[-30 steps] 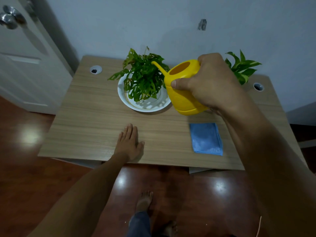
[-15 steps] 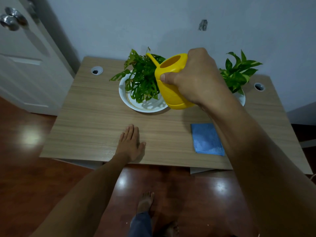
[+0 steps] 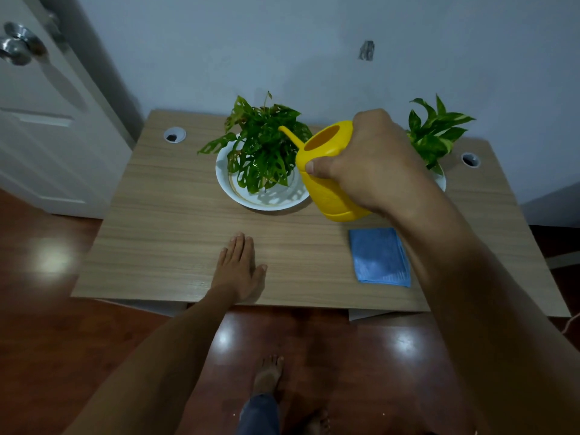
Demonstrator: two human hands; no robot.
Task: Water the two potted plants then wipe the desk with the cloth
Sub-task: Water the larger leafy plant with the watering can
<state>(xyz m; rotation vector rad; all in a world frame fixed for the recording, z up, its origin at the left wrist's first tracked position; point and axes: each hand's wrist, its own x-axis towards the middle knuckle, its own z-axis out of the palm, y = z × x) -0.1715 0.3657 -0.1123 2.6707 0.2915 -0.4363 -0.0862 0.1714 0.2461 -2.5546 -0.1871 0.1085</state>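
Observation:
My right hand [image 3: 373, 164] grips a yellow watering can [image 3: 326, 186], held above the wooden desk [image 3: 163, 221] with its spout over the leaves of the left plant [image 3: 263, 152], which stands in a white dish [image 3: 270, 199]. The second plant [image 3: 436, 136] is at the back right, partly hidden behind my right hand. A folded blue cloth [image 3: 379, 257] lies flat on the desk near the front edge, under my right forearm. My left hand [image 3: 240, 268] rests flat on the desk near the front edge, fingers together, holding nothing.
The desk stands against a pale wall, with a round cable hole at the back left [image 3: 174, 135] and back right [image 3: 470, 159]. A white door [image 3: 40, 127] is at the left. My bare feet [image 3: 266, 375] stand on the glossy dark wooden floor in front of the desk.
The watering can tipped toward the left plant half a second ago, then drew back a little to the right and lower. My left hand has not moved.

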